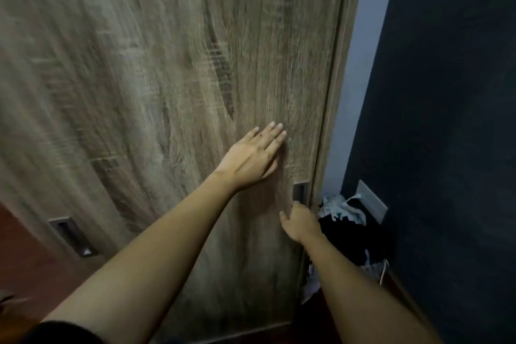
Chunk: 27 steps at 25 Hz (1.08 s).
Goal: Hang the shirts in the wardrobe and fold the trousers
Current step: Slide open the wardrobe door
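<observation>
On the wardrobe door [139,78] the left hand [252,158] presses flat, fingers straight; lower right, the right hand [300,222] hooks curled fingers into its recessed handle [300,192]

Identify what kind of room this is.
Likely a home bedroom: a wood-grain wardrobe door with a recessed handle, a clothes heap beside it, and a wall socket on the dark wall.

The wooden wardrobe door [167,92] fills the space ahead, barring any reach inside; my left hand [251,159] lies flat on it, my right hand [300,222] curls into its recessed handle [300,191]. Rightward, heaped clothes [344,220] clog the narrow gap beside the dark wall [446,120].
</observation>
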Tool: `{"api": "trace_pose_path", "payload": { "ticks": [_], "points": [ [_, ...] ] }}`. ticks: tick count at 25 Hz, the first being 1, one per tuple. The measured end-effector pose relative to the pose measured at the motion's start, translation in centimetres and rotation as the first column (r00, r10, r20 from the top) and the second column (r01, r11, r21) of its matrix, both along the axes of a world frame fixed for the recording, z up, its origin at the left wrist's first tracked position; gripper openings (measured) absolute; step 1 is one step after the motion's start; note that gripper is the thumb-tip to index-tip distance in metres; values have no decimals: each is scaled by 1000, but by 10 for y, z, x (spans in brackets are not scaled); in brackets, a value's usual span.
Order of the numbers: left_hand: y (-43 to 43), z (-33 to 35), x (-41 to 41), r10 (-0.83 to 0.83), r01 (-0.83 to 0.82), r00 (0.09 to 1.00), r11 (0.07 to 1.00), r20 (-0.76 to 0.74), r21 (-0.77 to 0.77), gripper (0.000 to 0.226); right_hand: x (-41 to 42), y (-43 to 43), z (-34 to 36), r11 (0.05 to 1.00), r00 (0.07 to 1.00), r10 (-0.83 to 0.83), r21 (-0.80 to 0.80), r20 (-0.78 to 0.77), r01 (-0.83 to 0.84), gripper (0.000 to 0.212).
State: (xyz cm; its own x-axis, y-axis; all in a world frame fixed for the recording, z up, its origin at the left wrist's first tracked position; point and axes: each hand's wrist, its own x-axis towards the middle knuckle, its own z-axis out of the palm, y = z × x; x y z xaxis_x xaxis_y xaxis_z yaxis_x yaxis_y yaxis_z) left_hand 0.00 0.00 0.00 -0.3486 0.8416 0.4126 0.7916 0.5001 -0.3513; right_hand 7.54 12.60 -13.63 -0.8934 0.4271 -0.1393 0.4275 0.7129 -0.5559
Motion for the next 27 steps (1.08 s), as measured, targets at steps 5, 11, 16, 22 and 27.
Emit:
{"api": "trace_pose_path", "payload": {
  "ticks": [5,11,16,22,27],
  "points": [
    [47,-24,-20,-68,103,954,989,-293,104,62,-21,16,-7,993,994,-112,30,-14,112,46],
    [64,-51,-43,49,25,876,989,-480,146,64,-24,25,-26,994,997,5,108,-78,4,52],
    [60,-56,-55,59,64,815,979,-576,191,66,-29,28,-26,995,994,64,78,-90,-57,60],
    [40,-56,-62,69,73,791,976,-609,205,63,-36,11,-26,986,991,125,116,-39,-119,73],
    [-12,-57,-73,93,51,772,977,-629,207,62,-47,-36,-33,979,986,165,127,-30,-160,76]
  ]
}}
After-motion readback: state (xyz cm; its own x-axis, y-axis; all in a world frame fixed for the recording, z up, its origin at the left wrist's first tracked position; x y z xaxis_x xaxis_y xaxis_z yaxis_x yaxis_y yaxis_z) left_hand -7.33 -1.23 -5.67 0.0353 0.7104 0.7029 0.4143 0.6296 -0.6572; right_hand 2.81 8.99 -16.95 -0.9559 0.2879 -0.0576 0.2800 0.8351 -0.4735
